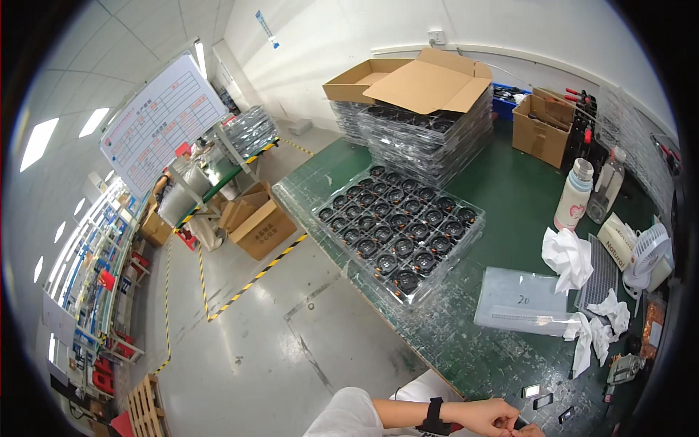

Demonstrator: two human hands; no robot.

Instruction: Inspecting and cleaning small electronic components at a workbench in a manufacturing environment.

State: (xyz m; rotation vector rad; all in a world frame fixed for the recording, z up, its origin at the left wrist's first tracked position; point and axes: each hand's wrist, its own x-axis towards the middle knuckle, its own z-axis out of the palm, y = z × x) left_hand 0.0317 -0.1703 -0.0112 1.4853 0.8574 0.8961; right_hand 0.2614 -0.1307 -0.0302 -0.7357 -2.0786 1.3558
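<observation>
My left hand [489,418], with a black band on its wrist, is at the lower edge over the near edge of the green table. Its thumb and fingers are pinched together. Against its fingertips is my right hand [531,431], mostly cut off by the edge of the picture, with its visible fingers closed. Something small and dark shows between the hands, too small to name. Just beyond them lie three small flat rectangular pieces: a pale-faced one [531,391], a dark one [543,401] and another dark one [566,415].
On the table [451,357] lies a clear tray [408,226] of round black parts. Behind it rise stacked trays [415,146] under an opened carton [429,80]. To the right are a bottle [574,195], crumpled tissues [566,258], a plastic sleeve [520,298] and a fan [650,251].
</observation>
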